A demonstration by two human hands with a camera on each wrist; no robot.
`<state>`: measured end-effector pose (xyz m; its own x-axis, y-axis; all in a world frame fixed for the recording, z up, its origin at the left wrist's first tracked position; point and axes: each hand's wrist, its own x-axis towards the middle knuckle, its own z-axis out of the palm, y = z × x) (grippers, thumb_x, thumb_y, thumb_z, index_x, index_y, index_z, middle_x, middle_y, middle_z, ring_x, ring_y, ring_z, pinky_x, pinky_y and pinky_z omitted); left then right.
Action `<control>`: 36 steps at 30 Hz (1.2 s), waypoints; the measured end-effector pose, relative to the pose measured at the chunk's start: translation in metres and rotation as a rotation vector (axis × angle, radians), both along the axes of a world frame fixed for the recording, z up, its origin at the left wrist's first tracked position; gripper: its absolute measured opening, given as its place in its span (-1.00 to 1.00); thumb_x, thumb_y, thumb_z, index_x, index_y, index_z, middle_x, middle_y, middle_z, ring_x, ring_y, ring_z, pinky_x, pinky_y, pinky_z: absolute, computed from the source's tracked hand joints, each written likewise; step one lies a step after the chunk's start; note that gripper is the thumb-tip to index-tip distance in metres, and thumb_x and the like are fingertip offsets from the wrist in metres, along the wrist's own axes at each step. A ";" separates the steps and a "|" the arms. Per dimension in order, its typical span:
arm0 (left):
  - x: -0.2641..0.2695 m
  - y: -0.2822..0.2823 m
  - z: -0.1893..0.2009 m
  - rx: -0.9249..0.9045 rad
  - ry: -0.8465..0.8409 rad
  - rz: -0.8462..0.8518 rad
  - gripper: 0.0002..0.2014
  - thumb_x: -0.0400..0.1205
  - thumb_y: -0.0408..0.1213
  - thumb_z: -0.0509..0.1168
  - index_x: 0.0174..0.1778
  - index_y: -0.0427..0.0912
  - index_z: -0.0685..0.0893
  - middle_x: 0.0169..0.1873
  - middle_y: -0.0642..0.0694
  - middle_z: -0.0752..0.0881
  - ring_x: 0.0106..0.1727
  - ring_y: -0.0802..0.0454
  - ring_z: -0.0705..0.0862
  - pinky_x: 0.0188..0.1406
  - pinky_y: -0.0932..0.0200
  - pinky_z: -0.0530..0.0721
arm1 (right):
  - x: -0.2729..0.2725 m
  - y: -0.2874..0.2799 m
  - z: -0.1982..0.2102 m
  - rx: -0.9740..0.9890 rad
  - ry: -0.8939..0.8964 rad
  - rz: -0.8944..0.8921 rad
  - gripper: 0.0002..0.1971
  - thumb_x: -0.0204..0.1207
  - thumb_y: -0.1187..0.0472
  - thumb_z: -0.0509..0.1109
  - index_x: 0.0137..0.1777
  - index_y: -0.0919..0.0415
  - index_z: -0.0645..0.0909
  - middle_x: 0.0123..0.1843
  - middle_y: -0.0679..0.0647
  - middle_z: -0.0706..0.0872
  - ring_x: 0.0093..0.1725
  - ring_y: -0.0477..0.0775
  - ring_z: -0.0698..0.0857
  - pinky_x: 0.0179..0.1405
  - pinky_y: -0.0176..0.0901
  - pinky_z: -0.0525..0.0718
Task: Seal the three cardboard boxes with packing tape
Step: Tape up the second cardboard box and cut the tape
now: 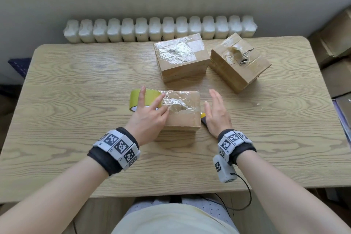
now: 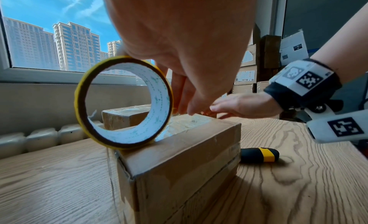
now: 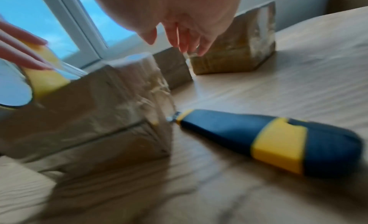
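The nearest cardboard box (image 1: pixel 182 118) sits mid-table with crinkled clear tape across its top. A yellow tape roll (image 1: pixel 135 99) stands on edge at its left end. My left hand (image 1: pixel 152 102) lies over the roll, fingers straight and spread. In the left wrist view some fingertips (image 2: pixel 189 107) press the tape on the box top beside the roll (image 2: pixel 123 101). My right hand (image 1: pixel 214 108) hovers flat and open just right of the box, holding nothing. Two more boxes, one (image 1: pixel 180 57) and another (image 1: pixel 239 62), stand behind, each taped on top.
A black and yellow utility knife (image 1: pixel 202 118) lies on the wooden table (image 1: pixel 76 81) against the near box's right side, under my right hand. A white radiator (image 1: pixel 159 28) runs behind the table. Stacked cartons (image 1: pixel 334 43) stand at the right.
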<state>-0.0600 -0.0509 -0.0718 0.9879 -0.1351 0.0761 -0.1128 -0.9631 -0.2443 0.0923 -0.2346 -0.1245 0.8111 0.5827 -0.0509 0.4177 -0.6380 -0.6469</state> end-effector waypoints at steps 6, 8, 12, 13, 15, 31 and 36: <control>-0.005 0.006 0.005 -0.028 -0.025 0.003 -0.59 0.31 -0.39 0.45 0.11 -0.28 0.75 0.00 -0.06 0.76 0.38 -0.25 0.57 0.21 -0.75 0.21 | -0.013 0.022 0.006 -0.328 -0.141 0.521 -0.43 0.75 0.00 -0.08 0.68 0.10 -0.17 0.70 -0.06 -0.21 0.58 -0.17 -0.33 0.67 -0.03 -0.13; -0.010 0.012 0.007 -0.062 -0.047 0.039 -0.58 0.33 -0.39 0.48 0.14 -0.26 0.74 0.10 -0.05 0.75 0.39 -0.28 0.55 0.18 -0.74 0.18 | -0.012 0.021 0.002 -0.353 -0.144 0.521 -0.43 0.75 0.00 -0.08 0.69 0.09 -0.15 0.71 -0.06 -0.18 0.59 -0.18 -0.31 0.66 -0.02 -0.15; -0.017 0.017 0.011 -0.111 -0.037 0.065 -0.55 0.39 -0.35 0.49 0.24 -0.24 0.70 0.22 -0.04 0.71 0.45 -0.30 0.48 0.18 -0.76 0.24 | -0.017 0.028 0.009 -0.177 -0.220 0.391 -0.52 0.68 0.05 0.09 0.57 0.16 0.34 0.62 0.01 0.32 0.63 -0.01 0.21 0.64 -0.04 -0.09; -0.018 0.018 0.011 -0.118 -0.033 0.071 -0.54 0.39 -0.35 0.49 0.24 -0.23 0.69 0.23 -0.04 0.71 0.45 -0.30 0.48 0.17 -0.76 0.25 | -0.019 0.034 0.014 -0.070 -0.237 0.316 -0.59 0.64 0.07 0.12 0.39 0.20 0.55 0.45 0.06 0.55 0.49 0.05 0.44 0.57 -0.07 0.08; -0.018 0.017 0.012 -0.133 -0.034 0.094 -0.54 0.38 -0.34 0.51 0.24 -0.20 0.70 0.22 -0.04 0.71 0.45 -0.28 0.49 0.15 -0.75 0.29 | -0.022 0.049 0.028 0.059 -0.112 0.170 -0.68 0.64 0.04 0.16 0.03 0.20 0.69 0.02 0.06 0.73 0.09 0.08 0.65 0.23 -0.10 0.40; -0.026 0.036 0.024 -0.430 -0.004 0.213 -0.66 0.48 -0.59 -0.03 0.09 -0.17 0.39 0.28 -0.31 0.63 0.41 -0.43 0.48 0.11 -0.70 0.40 | -0.036 0.111 0.066 0.432 1.065 -0.073 -0.97 0.59 0.43 0.33 -0.05 0.39 0.52 -0.20 0.27 0.73 -0.31 0.02 0.79 -0.14 -0.16 0.78; -0.021 0.049 0.031 -0.627 -0.054 0.386 -0.63 0.49 -0.44 0.43 0.17 -0.30 0.48 0.17 -0.37 0.62 0.20 -0.41 0.58 0.04 -0.30 0.62 | -0.040 0.118 0.073 0.388 1.073 -0.094 -0.88 0.59 0.36 0.35 -0.19 0.33 0.57 -0.20 0.28 0.75 -0.23 0.15 0.79 -0.11 -0.11 0.79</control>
